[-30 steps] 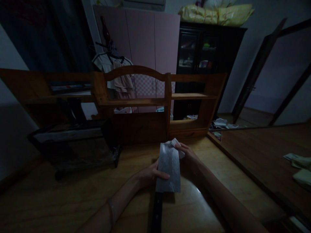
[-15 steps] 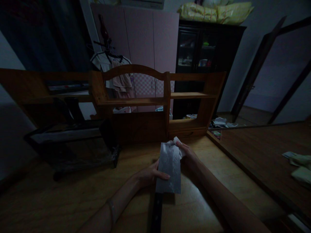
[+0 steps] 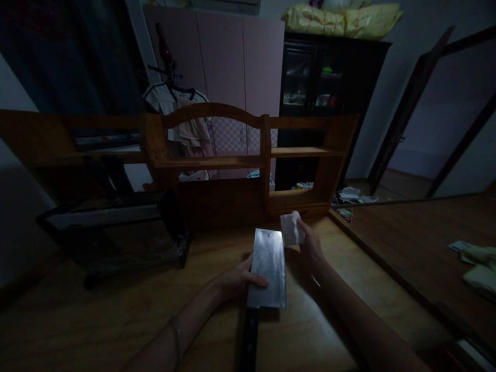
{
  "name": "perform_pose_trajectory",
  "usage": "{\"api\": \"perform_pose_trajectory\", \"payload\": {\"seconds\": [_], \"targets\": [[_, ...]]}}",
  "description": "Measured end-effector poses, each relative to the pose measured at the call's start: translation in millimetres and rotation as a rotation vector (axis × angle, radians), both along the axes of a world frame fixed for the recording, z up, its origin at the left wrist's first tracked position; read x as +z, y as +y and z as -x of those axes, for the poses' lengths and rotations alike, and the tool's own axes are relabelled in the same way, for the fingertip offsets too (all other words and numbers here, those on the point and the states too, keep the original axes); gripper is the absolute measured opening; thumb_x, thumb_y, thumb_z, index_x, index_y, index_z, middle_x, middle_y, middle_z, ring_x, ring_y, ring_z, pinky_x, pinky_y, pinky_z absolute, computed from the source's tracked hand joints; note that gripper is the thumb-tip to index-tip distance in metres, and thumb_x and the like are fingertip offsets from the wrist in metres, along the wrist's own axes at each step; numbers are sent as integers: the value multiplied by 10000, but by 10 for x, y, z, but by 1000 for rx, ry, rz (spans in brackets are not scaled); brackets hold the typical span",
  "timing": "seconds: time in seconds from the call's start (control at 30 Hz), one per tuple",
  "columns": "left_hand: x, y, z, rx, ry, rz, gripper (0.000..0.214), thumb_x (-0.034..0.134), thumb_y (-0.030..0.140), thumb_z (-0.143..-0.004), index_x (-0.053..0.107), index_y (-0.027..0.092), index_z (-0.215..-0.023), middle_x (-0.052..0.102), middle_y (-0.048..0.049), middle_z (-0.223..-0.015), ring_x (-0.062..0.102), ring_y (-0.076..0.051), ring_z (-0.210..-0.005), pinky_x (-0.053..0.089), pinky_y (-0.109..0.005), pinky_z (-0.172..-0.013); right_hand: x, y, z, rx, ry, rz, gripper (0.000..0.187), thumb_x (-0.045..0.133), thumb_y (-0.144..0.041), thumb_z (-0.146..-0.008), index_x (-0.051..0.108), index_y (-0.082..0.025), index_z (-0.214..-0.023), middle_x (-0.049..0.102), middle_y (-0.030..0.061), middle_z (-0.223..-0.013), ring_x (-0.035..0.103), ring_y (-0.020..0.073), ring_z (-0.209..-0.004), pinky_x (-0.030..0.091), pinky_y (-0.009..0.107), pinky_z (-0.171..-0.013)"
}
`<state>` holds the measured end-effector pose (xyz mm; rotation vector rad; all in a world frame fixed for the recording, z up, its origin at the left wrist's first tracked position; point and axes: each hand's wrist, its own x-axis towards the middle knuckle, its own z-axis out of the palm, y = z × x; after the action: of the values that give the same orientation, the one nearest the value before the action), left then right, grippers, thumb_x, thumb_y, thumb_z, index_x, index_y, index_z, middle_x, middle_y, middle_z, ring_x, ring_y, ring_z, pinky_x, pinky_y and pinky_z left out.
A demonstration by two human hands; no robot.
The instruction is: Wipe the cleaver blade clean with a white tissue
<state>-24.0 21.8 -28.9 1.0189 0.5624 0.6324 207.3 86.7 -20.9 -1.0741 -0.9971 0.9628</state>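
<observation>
A cleaver with a wide grey blade (image 3: 268, 268) and a dark handle (image 3: 250, 338) is held above the wooden desk (image 3: 116, 320), blade pointing away from me. My left hand (image 3: 236, 281) grips the blade's left edge, thumb across its face. My right hand (image 3: 310, 248) holds a folded white tissue (image 3: 291, 229) just off the blade's far right corner, apart from the metal.
A wooden desktop shelf (image 3: 240, 160) stands at the desk's back edge. A dark flat device (image 3: 104, 217) sits at the left. A pink wardrobe (image 3: 228, 67) and dark cabinet (image 3: 321, 82) stand behind. Cloths (image 3: 476, 263) lie on the floor at right.
My right hand has lifted the tissue off the blade's far end and moved it right and slightly away. The left hand and cleaver have hardly moved.
</observation>
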Motion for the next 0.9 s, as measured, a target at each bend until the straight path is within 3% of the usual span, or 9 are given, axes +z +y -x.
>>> {"api": "perform_pose_trajectory", "payload": {"seconds": [0.1,0.2,0.27,0.4,0.47,0.6,0.73,0.9], "targets": [[16,-9,-12,1,13,-16,719,802,84,-599,507,212,-1242,655,-83,-1074,651,-245,-932,521,-351,-786,42,-50,56,-92,-93,-91,463,623,-564,-798,734,-161,-996,742,45,-946,645,266,-919,494,321,-742],[1,-8,-17,9,26,-39,699,805,86,-591,530,194,-1224,666,-81,-1059,648,-243,-938,512,-352,-801,123,-228,233,133,-367,-280,418,520,-509,-906,712,-217,-1136,705,44,-1159,604,293,-1127,472,380,-922],[-27,-2,-14,20,34,-46,679,801,78,-586,556,192,-1209,671,-76,-1067,644,-241,-957,502,-361,-835,164,-343,365,327,-576,-408,401,468,-458,-952,624,-277,-1274,576,31,-1372,487,268,-1302,365,421,-1079],[-73,11,-13,12,126,-19,383,783,105,-604,680,125,-972,696,-72,-923,649,-211,-860,482,-341,-840,156,-424,517,564,-937,-521,430,348,-409,-1008,443,-320,-1418,365,0,-1527,281,209,-1436,181,457,-1185],[-65,11,-22,19,140,-33,323,776,106,-605,690,116,-917,698,-69,-903,645,-201,-842,474,-330,-836,120,-402,528,565,-1035,-517,454,293,-393,-1024,337,-321,-1470,261,-10,-1569,194,191,-1463,134,456,-1197],[-26,3,-45,31,87,-63,484,777,56,-578,646,152,-1034,698,-61,-990,641,-211,-917,471,-330,-846,52,-341,506,476,-1145,-483,492,290,-398,-1025,221,-332,-1507,151,-15,-1596,120,200,-1478,104,472,-1198],[-50,12,-47,72,70,-50,600,779,38,-572,589,176,-1124,683,-63,-1049,636,-222,-955,480,-338,-846,28,-309,478,407,-1191,-466,489,306,-394,-1021,231,-358,-1503,160,-26,-1596,106,216,-1480,130,494,-1191],[-82,53,-35,141,-5,-41,675,740,44,-597,542,190,-1225,656,-71,-1087,633,-221,-935,489,-350,-841,-41,-229,388,393,-1159,-456,501,289,-362,-1025,227,-291,-1517,210,17,-1589,139,222,-1474,174,473,-1191]]}}
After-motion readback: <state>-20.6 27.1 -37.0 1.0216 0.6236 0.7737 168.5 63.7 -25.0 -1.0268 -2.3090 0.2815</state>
